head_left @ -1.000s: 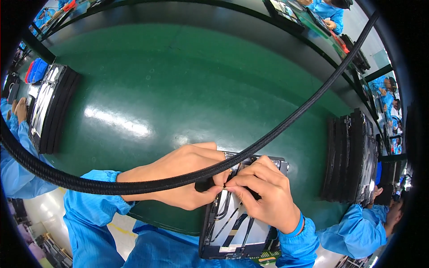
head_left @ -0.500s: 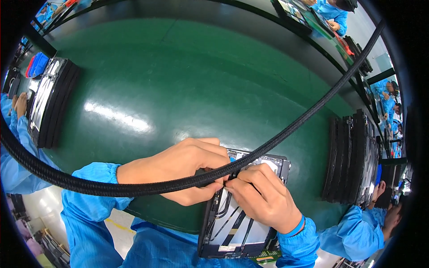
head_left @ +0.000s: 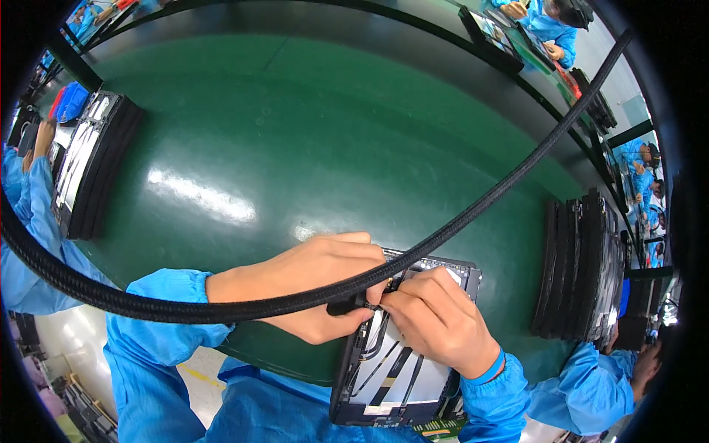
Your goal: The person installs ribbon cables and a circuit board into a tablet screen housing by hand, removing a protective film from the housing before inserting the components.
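An opened flat tablet-like device [head_left: 413,387] lies at the near edge of the table, its silver inner panel crossed by dark strips and flat cables. My left hand [head_left: 314,262] comes in from the left, fingers closed at the device's upper left side. Touching the same spot are the pinched fingertips of my right hand [head_left: 443,321], which rests over the panel. Whatever the fingertips grip is too small and too covered to make out. A thick black braided cable [head_left: 509,183] passes in front of the view and hides part of my left hand.
Stacked black devices [head_left: 92,162] stand at the left, near a blue bin [head_left: 72,102]. Another stack [head_left: 583,273] stands at the right. The green tabletop [head_left: 310,148] stretches ahead. A green circuit board [head_left: 441,428] shows below the device. People in blue sleeves work at both sides.
The whole view has shifted slightly. Both my hands stay at the same part of the device, with small finger movements. At the left, another person's hand has moved up beside the stack.
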### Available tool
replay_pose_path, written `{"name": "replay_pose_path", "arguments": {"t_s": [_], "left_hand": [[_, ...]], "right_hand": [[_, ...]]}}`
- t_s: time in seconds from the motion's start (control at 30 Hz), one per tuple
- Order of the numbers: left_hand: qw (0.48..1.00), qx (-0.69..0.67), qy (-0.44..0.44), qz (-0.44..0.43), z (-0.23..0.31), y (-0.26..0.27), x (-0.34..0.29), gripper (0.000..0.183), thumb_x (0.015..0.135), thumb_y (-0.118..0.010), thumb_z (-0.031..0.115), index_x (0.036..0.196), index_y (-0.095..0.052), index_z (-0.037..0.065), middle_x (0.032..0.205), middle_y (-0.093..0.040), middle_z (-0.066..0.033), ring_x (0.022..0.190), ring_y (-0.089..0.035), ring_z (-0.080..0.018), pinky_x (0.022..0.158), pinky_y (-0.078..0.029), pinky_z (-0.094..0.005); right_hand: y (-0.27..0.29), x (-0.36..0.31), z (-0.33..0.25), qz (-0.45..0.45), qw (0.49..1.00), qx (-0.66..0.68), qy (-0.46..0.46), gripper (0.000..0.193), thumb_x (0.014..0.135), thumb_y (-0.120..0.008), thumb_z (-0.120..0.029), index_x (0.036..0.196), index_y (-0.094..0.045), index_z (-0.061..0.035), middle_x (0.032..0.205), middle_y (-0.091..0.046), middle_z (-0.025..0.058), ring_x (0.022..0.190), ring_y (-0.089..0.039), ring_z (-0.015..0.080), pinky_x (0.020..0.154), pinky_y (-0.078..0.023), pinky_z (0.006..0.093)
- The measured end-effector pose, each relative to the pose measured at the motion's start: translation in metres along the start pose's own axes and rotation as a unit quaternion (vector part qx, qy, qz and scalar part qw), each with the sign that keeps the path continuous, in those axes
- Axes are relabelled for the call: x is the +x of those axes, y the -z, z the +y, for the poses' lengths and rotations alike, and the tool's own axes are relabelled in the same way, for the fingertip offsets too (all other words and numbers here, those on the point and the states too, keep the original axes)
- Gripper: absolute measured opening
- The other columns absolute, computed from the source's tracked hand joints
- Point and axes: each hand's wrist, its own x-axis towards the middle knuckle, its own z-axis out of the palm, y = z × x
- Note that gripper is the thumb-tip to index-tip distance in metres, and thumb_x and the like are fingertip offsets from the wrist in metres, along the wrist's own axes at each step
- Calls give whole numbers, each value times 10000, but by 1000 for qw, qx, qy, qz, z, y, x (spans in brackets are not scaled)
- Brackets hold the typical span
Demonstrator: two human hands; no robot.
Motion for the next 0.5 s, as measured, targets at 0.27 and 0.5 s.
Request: {"name": "replay_pose_path", "arguments": {"t_s": [0.27, 0.5], "left_hand": [[996, 63, 7, 58, 5, -19, -2, 236, 767, -785, -7, 914, -623, 82, 974, -634, -87, 911, -594, -316, 799, -488, -419], [992, 78, -6, 94, 6, -22, 1, 232, 711, -757, 7, 838, -587, 100, 889, -577, -46, 827, -534, -285, 698, -456, -419]], "right_hand": [[-1, -1, 3, 23, 997, 61, -40, 285, 777, -867, 37, 1042, -772, -10, 995, -691, 94, 884, -669, 289, 778, -584, 389], [-4, -1, 5, 38, 996, 70, -41, 266, 777, -870, 27, 1017, -766, -22, 999, -694, 89, 882, -665, 284, 769, -567, 390]]}}
